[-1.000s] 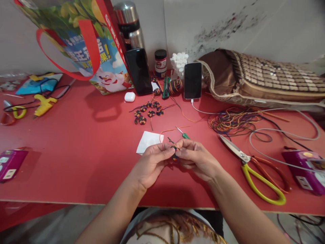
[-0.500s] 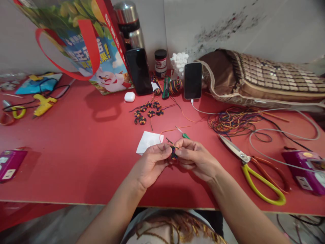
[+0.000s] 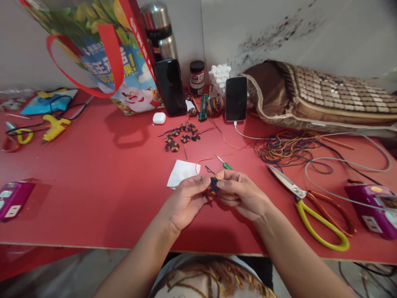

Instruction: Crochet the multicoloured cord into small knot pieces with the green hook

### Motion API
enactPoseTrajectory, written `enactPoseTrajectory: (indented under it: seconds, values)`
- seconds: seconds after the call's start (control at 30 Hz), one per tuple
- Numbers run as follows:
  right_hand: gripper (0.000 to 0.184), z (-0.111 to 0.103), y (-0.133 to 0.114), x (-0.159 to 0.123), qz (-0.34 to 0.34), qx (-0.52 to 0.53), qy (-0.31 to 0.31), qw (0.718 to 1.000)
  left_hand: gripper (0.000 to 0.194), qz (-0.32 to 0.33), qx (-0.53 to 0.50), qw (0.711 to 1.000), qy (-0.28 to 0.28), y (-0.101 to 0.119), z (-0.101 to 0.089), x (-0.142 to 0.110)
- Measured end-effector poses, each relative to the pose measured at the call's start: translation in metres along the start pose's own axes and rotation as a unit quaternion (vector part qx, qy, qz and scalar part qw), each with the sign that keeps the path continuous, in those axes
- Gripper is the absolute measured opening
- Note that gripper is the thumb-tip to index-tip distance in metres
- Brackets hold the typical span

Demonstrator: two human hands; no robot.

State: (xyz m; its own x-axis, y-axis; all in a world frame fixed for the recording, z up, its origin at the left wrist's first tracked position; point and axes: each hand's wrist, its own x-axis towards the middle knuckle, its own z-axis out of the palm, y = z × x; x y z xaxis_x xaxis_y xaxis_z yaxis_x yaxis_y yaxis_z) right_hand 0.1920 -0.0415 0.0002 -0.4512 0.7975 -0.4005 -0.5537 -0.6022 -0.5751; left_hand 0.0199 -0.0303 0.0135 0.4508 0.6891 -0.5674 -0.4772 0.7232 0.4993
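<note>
Between my two hands is a small crocheted piece (image 3: pixel 214 186) of dark multicoloured yarn, with a loose yarn end standing up from it. My left hand (image 3: pixel 189 198) pinches its left side between thumb and fingers. On the other side, my right hand (image 3: pixel 242 193) is closed on its right edge. The fingertips partly cover the piece. Just beyond the right hand lies a crochet hook (image 3: pixel 223 162) with a green handle. A white paper (image 3: pixel 182 173) lies beyond the left hand. Further back are several similar crocheted pieces (image 3: pixel 185 139) in orange and dark yarn.
Large scissors (image 3: pixel 310 203) lie to the right, near a tangle of yarn (image 3: pixel 285 149). At the back stand a phone (image 3: pixel 236 99) on a cable, a dark phone (image 3: pixel 170 87) and a gift bag (image 3: pixel 114 62). A yellow glue gun (image 3: pixel 56 127) is at left.
The crocheted piece has turned slightly in my fingers and shows more of its face. Its loose yarn end now sticks up as a longer loop. Both hands stay in nearly the same place.
</note>
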Motion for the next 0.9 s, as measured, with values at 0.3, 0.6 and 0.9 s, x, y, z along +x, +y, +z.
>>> enactPoseTrajectory:
  seconds: [0.3, 0.6, 0.9]
  values:
    - [0.047, 0.000, -0.005, 0.004, -0.019, 0.061, -0.013, 0.998, 0.032, 0.001, -0.045, 0.999, -0.003, 0.000, 0.001, -0.004]
    - [0.036, 0.000, -0.001, 0.003, -0.001, 0.060, -0.030, 0.998, 0.033, 0.062, 0.045, 0.997, 0.011, 0.007, 0.004, -0.006]
    - [0.028, 0.001, 0.002, 0.002, -0.015, 0.049, -0.007, 0.999, 0.037, 0.050, 0.050, 0.997, 0.024, 0.009, 0.002, -0.007]
